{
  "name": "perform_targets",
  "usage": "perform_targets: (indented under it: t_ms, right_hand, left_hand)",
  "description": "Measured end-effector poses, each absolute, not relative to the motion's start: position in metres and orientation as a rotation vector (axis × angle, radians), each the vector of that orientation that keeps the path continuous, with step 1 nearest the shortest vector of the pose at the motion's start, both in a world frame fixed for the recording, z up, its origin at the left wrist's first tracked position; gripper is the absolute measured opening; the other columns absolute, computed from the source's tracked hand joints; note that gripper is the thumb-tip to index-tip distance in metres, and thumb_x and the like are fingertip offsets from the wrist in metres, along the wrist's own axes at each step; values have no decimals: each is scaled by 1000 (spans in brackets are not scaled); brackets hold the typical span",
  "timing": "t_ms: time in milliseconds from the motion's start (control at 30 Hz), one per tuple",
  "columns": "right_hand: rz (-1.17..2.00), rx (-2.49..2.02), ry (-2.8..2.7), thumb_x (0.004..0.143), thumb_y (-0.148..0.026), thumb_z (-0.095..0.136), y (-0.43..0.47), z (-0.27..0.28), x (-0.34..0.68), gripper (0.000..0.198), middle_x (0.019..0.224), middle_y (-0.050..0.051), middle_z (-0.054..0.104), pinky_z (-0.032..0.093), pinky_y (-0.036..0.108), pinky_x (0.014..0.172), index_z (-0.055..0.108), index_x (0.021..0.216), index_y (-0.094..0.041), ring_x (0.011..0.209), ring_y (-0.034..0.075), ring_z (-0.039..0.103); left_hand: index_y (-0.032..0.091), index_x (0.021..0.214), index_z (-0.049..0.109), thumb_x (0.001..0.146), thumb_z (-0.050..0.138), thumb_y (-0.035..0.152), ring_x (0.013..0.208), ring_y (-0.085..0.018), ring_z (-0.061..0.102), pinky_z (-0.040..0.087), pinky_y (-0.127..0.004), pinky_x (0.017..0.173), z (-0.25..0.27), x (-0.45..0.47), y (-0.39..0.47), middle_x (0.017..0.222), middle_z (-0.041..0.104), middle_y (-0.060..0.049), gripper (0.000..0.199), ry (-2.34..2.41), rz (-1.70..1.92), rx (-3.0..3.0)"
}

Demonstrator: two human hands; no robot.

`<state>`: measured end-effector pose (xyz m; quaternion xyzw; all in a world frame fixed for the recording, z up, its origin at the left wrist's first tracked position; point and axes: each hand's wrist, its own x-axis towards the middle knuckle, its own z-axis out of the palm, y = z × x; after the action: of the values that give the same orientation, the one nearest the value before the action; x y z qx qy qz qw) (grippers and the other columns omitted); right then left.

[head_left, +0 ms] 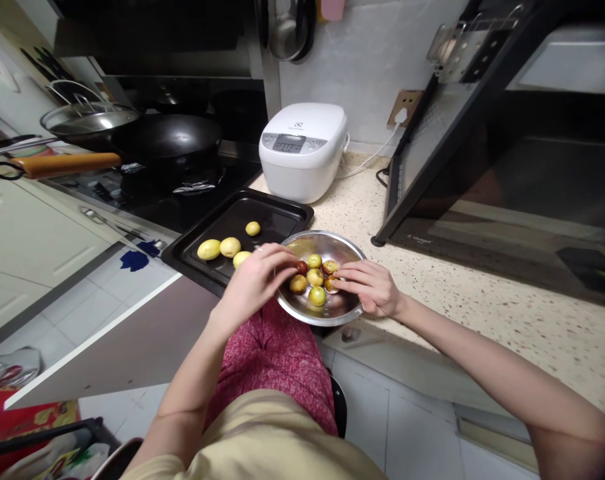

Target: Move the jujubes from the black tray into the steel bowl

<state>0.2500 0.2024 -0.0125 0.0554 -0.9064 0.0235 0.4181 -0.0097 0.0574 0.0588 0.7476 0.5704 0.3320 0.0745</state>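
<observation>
A steel bowl (302,316) holds several small round jujubes (315,277), green-yellow with brown patches. My left hand (260,273) reaches over the bowl's left rim, thumb and fingers pinched on a reddish-brown jujube (301,267). At the right side, my right hand (372,285) has its fingertips closed on a brown jujube (331,283) inside the bowl, its thumb side hidden. Left of the bowl, a black baking tray (282,212) carries several yellow, lemon-like fruits (230,247); one is partly covered by my left hand.
Behind the bowl stands a white rice cooker (302,153) on the speckled counter (432,273). A black oven-like appliance (522,200) is at right. On the stove at left sit a black wok (177,137) with a wooden handle and a lidded pan (87,120). An open cabinet door (117,333) juts out below.
</observation>
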Motion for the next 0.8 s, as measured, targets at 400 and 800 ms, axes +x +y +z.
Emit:
perform_targets:
  t_ms: [400, 800]
  right_hand:
    - [75, 144, -2240, 102, -27, 32, 204, -16, 249, 48, 104, 13, 81, 65, 44, 80, 78, 112, -14, 104, 26, 75]
    - [94, 141, -2256, 100, -26, 35, 206, -16, 252, 47, 109, 14, 80, 64, 45, 79, 78, 116, -15, 108, 27, 73]
  left_hand:
    - [25, 137, 63, 97, 64, 25, 124, -31, 64, 57, -42, 98, 24, -59, 26, 136, 66, -8, 40, 2478, 733, 1933]
    - [19, 132, 66, 103, 52, 29, 120, -29, 63, 52, -44, 104, 47, -84, 81, 132, 66, -13, 33, 2340, 741, 2152]
